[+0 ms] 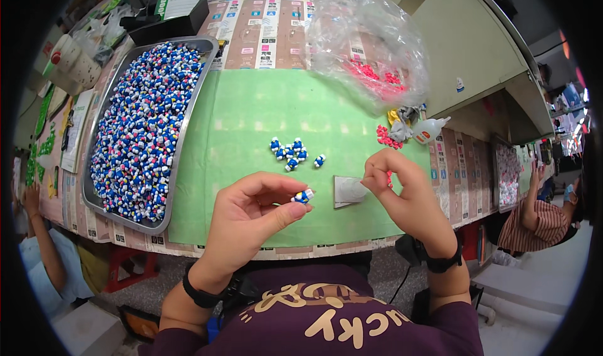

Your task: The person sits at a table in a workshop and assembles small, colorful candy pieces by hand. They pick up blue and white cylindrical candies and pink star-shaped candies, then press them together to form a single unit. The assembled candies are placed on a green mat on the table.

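My left hand (242, 214) pinches a tiny blue-and-white figurine (303, 196) with a touch of yellow between thumb and fingertips. To the right, my right hand (407, 189) has thumb and forefinger pressed together, and whatever is between them is too small to make out. Those fingertips are beside a small whitish square plate (342, 192) on the green mat (251, 104). Several similar blue-and-white figurines (290, 152) lie loosely grouped beyond my hands, one (320, 161) slightly apart. A few pink-red pieces (389, 180) show partly behind my right hand.
On the left stands a metal tray (209, 49) heaped with figurines. A clear plastic bag (370, 32) of pink-red pieces lies far right, near a small pile (387, 137) and a white squeeze bottle (429, 130). A metal cabinet (465, 42) borders the right. Other people sit at both sides.
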Tool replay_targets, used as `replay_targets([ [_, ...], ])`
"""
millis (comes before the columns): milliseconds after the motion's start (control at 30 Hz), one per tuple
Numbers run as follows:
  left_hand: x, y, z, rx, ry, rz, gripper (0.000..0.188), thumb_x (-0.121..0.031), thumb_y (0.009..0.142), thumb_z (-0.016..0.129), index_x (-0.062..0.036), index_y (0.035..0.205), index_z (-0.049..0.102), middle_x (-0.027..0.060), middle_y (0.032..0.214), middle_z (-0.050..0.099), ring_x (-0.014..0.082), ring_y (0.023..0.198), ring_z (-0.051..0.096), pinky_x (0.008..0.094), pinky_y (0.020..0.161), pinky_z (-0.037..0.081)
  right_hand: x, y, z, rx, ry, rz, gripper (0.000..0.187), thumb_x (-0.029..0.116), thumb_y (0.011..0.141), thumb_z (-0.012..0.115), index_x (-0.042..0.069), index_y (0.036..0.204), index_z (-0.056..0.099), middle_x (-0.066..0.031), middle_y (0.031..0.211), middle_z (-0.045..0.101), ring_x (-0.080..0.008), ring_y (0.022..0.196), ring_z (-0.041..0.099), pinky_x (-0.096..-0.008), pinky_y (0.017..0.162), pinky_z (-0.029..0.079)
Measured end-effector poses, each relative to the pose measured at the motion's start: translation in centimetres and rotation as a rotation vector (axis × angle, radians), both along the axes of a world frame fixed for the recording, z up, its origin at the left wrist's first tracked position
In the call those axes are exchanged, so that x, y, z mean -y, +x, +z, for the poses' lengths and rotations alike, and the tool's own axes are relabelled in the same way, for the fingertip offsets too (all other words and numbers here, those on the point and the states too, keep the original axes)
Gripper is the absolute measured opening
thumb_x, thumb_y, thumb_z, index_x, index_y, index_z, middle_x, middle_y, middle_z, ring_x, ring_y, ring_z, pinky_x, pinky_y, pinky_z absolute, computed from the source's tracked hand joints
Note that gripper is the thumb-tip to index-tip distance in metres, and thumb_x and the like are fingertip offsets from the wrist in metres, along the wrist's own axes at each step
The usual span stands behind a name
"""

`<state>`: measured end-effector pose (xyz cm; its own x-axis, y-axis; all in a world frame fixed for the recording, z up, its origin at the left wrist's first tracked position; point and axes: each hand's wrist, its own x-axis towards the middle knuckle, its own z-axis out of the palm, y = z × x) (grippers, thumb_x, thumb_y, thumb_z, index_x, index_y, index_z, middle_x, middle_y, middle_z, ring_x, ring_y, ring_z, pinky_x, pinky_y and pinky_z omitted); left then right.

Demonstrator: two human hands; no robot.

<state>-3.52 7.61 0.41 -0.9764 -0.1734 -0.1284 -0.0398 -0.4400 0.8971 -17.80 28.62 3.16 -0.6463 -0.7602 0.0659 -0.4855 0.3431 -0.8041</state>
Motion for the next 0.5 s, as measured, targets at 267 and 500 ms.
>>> replay_targets([
  [267, -2.7, -1.0, 1.0, -0.127, -0.034, 0.057, 0.025, 0.012, 0.08, 0.071, 0.0017, 0.101, 0.062, 0.0117, 0.099, 0.066, 0.0175, 0.092, 0.067, 0.0291, 0.082, 0.056, 1.7, 3.9, 2.3, 0.192, -0.411, 0.01, 0.026, -0.009, 0.084, 0.065, 0.006, 0.077, 0.044, -0.0075, 0.09, 0.058, -0.0164, 0.078, 0.055, -0.0281, 0.07, 0.044],
  [500, -3.7, -1.0, 1.4, -0.201, -0.224, 0.116, 0.023, 0.012, 0.077, 0.074, 0.0017, 0.096, 0.067, 0.0118, 0.096, 0.066, 0.0166, 0.09, 0.065, 0.0269, 0.079, 0.055, 1.6, 4.4, 1.7, -0.014, -0.349, 0.012, 0.027, -0.007, 0.082, 0.066, 0.006, 0.077, 0.044, -0.0086, 0.087, 0.059, -0.0222, 0.079, 0.056, -0.0318, 0.072, 0.041],
])
